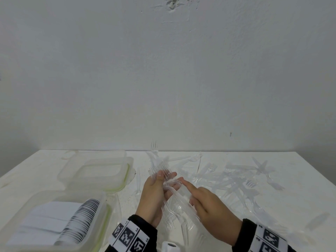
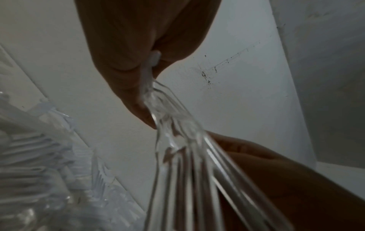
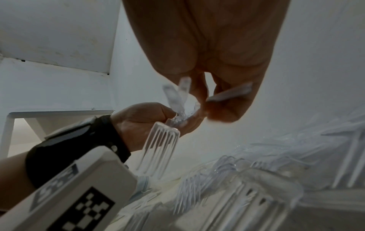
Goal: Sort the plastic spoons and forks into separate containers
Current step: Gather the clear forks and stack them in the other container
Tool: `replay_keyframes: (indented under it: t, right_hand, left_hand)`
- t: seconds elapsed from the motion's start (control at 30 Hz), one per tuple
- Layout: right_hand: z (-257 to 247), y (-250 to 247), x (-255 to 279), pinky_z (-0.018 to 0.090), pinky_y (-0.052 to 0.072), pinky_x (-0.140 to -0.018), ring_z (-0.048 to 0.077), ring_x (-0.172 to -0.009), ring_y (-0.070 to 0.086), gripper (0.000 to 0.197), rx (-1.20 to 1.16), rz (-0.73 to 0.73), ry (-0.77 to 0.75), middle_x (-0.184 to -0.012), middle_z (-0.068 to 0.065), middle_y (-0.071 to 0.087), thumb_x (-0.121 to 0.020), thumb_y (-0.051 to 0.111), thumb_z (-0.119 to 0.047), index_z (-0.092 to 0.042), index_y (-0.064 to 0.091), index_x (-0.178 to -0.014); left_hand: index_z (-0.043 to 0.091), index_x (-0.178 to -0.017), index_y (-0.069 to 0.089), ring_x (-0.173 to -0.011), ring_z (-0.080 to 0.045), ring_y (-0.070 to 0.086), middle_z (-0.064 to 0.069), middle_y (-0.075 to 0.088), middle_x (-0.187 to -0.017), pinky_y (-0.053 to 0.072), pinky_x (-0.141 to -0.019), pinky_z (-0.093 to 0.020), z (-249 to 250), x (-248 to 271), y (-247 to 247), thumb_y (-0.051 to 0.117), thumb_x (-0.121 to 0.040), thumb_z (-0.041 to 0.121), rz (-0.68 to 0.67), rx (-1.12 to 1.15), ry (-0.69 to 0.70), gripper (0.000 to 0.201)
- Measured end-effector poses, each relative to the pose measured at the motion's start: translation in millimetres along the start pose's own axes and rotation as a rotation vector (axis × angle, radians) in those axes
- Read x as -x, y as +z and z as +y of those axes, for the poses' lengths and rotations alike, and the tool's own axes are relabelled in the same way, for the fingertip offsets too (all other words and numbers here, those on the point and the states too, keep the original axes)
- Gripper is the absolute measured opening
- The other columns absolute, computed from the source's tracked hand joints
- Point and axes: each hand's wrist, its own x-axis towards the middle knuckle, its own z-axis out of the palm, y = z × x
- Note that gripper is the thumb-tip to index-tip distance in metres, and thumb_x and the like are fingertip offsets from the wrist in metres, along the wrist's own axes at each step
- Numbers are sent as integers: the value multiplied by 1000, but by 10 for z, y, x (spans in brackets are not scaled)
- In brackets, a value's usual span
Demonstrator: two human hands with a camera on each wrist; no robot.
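Note:
My left hand (image 1: 166,177) grips a bundle of clear plastic forks (image 1: 163,171), thumb pressed over it and tines pointing away. My right hand (image 1: 189,191) meets it from the right, index finger stretched out and the other fingers curled round clear fork handles (image 3: 229,94). In the left wrist view the clear forks (image 2: 177,140) run out from my left fingers (image 2: 134,96) toward the right hand (image 2: 276,171). In the right wrist view one fork (image 3: 160,146) hangs tines down from the left hand (image 3: 150,118). A clear container (image 1: 107,211) at near left holds stacked white spoons (image 1: 80,222).
A second clear container (image 1: 127,171) with a green seal stands behind the first; its inside looks bare. A loose heap of clear forks (image 1: 236,182) covers the white table's middle and right. More forks (image 1: 183,231) lie under my hands. The wall is close behind the table.

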Motion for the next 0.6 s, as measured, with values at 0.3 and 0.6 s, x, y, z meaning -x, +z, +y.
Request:
replay_keyframes:
  t: [0.3, 0.6]
  right_hand:
    - [-107, -34, 22, 8, 33, -85, 3, -86, 46, 47, -112, 51, 40, -91, -3, 46, -102, 42, -28, -51, 18, -136]
    - [-21, 27, -27, 7, 33, -83, -7, -91, 44, 54, -11, 16, -49, -84, -20, 44, -103, 36, -15, -52, 16, -137]
  left_hand:
    - [-1, -108, 62, -92, -26, 72, -14, 74, -100, 58, -78, -32, -22, -15, -7, 38, -105, 24, 58, -81, 40, 35]
    - [3, -101, 54, -90, -23, 73, -9, 68, -95, 58, -69, -30, -1, 31, 45, 41, -101, 30, 27, 9, 78, 30]
